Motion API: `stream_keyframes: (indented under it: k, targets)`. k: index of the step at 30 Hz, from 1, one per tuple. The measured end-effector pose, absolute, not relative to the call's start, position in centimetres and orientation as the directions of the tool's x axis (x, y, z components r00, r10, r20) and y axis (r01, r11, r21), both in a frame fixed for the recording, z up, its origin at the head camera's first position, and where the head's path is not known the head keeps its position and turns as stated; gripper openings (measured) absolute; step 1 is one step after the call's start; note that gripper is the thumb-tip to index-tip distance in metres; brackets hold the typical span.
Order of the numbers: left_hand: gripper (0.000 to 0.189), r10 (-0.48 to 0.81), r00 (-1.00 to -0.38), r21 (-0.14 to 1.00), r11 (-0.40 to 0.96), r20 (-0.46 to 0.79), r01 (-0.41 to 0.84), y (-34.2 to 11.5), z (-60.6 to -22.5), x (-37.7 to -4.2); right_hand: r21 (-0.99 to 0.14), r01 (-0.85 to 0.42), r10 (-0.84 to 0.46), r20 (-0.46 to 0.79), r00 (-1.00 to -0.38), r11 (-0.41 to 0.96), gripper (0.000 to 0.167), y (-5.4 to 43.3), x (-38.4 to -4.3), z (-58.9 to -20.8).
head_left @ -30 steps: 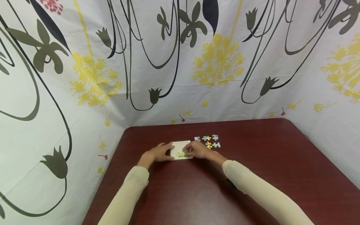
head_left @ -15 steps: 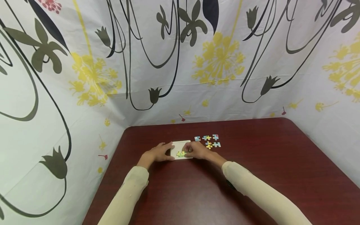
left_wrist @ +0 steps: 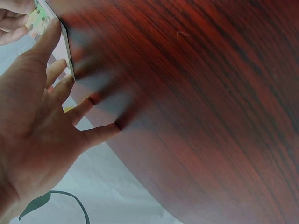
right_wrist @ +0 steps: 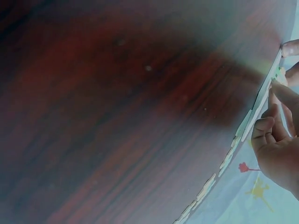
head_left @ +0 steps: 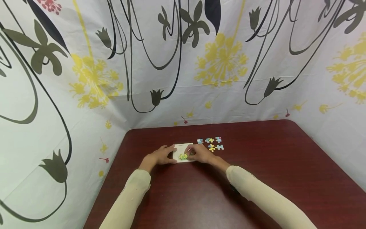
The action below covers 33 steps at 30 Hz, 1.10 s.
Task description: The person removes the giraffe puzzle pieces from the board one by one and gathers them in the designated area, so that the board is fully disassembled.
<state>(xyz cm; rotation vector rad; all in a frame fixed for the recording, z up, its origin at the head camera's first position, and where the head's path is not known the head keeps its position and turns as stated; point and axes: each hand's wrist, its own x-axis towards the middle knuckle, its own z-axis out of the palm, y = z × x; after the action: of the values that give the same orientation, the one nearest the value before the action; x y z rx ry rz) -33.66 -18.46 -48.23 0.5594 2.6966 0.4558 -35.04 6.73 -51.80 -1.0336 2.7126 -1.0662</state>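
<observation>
A flat white puzzle board (head_left: 179,149) lies on the table between both hands. Yellow-green puzzle pieces (head_left: 183,156) sit at its near edge. My left hand (head_left: 161,156) rests at the board's left side, thumb at the near corner and fingers toward the far corner. The left wrist view shows that thumb (left_wrist: 49,39) on the board's edge and fingers spread straight, some over the table. My right hand (head_left: 201,153) has its thumb and fingertips pinched over the board's near right part, at a puzzle piece mostly hidden by the fingers. The right wrist view shows the board edge-on, beneath the fingertips.
Several loose puzzle pieces (head_left: 218,139) lie flat in two rows beyond and right of the right hand. The dark red table (head_left: 183,197) has rounded far corners. A white curtain with a plant print (head_left: 183,105) hangs close behind and along both sides.
Almost nothing changes. The right fingertips shift very slightly at the near edge of the board, while the left hand and the loose pieces stay put.
</observation>
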Motion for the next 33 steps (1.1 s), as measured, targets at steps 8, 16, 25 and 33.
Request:
stream_keyframes:
  k: [8, 16, 25, 33]
  targets:
    - [0.072, 0.426, -0.862, 0.372, 0.874, -0.275, 0.313, -18.5, -48.4, -33.6, -0.653, -0.578, -0.604, 0.225, -0.765, 0.489, 0.017, 7.5, -34.8, -51.1]
    - [0.072, 0.435, -0.86, 0.382, 0.867, -0.265, 0.321, -18.6, -48.6, -33.5, -0.648, -0.572, -0.591, 0.225, -0.775, 0.503, 0.017, 10.0, -34.5, -50.4]
    - [0.072, 0.445, -0.858, 0.394, 0.859, -0.256, 0.328, -18.7, -48.5, -33.5, -0.602, -0.583, -0.572, 0.241, -0.784, 0.546, 0.016, 13.9, -34.9, -50.1]
    - [0.072, 0.441, -0.86, 0.39, 0.861, -0.257, 0.326, -18.6, -48.6, -33.6, -0.565, -0.582, -0.555, 0.245, -0.795, 0.585, 0.016, 16.6, -34.6, -49.8]
